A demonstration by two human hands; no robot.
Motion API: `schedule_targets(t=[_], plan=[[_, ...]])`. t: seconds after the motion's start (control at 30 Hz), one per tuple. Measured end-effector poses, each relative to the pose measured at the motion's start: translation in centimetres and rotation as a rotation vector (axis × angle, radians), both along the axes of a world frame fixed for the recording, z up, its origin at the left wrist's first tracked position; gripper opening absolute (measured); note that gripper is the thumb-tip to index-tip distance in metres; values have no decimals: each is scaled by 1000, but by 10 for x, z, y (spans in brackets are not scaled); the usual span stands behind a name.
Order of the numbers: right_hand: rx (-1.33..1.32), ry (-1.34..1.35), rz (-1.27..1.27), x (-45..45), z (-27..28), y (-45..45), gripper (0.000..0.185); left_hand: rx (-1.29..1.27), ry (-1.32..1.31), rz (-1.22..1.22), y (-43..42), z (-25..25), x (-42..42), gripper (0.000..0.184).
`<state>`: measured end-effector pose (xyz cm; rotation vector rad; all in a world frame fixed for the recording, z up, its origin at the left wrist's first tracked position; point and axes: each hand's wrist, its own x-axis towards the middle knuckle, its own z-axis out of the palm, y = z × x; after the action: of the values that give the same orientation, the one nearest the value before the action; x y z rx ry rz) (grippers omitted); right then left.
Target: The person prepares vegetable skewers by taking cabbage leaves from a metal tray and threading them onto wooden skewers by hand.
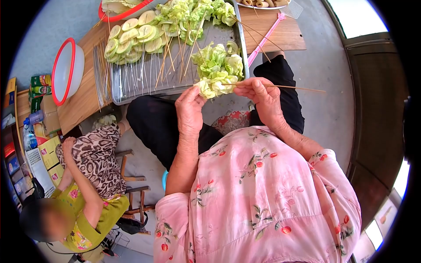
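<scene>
A leafy lettuce piece [209,89] is pinched at its left edge by my left hand [190,107], thumb and fingers closed. From the other side, my right hand [263,97] grips a thin wooden skewer [298,88] that runs into the lettuce and points out to the right. Just beyond my hands, more lettuce [219,61] lies in the near right corner of a metal tray [240,35]. Skewered round pale-green vegetable slices [142,33] and another pile of skewered lettuce [188,15] fill the tray's far part.
The tray sits on a wooden table [74,109]. Bundled skewers [100,74] lie along its left side, near a red-rimmed basin [68,70]. A pink-handled strainer [267,37] and a plate of food [263,4] are at right. Another person [87,193] sits at left.
</scene>
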<state>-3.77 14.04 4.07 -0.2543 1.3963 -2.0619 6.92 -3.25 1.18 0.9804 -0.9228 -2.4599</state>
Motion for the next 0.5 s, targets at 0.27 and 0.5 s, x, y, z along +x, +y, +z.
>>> schedule_targets(t=[0.27, 0.5], plan=[[-62, -105, 23, -4, -6, 1, 34, 84, -3, 1, 1, -2, -2, 24], [-140, -321, 25, -9, -18, 3, 32, 340, -6, -29, -3, -11, -2, 30]])
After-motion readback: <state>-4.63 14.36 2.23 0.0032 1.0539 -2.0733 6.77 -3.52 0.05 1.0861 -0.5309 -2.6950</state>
